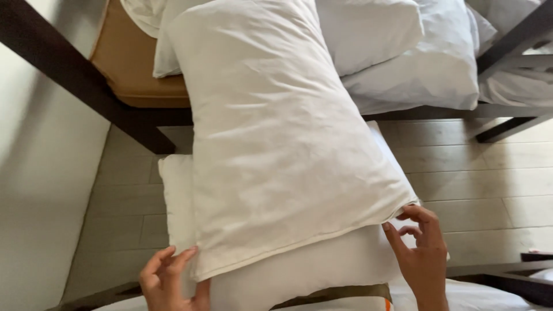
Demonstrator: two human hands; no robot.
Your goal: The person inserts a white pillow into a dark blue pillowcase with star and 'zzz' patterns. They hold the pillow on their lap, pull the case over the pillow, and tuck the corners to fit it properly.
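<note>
Left hand: the left hand [170,279] sat low at the near left corner of the pillowcase [276,132]; fingers [183,256] loosely curled, tips pinching the open hem of the cloth.
Right hand: the right hand [423,250] was at the near right corner; fingers [416,214] bent, hooked onto the hem there, thumb side partly hidden.
Pillowcase: white, creased, drawn most of the way over a pillow [311,270], running long and slantwise from the hands up toward the bed.
Pillow: white; its bare near end bulged out past the hem, between the two hands.
Second pillow edge: a strip of white [175,196] showed from under the left side of the case; could not tell if it was the same pillow.
Bed: dark frame [75,80], tan mattress edge [129,63], further white pillows [415,57] heaped on top, beyond the case's far end.
Floor: pale wood boards [484,173] underneath.
Wall: light-coloured wall [40,190] at left.
</note>
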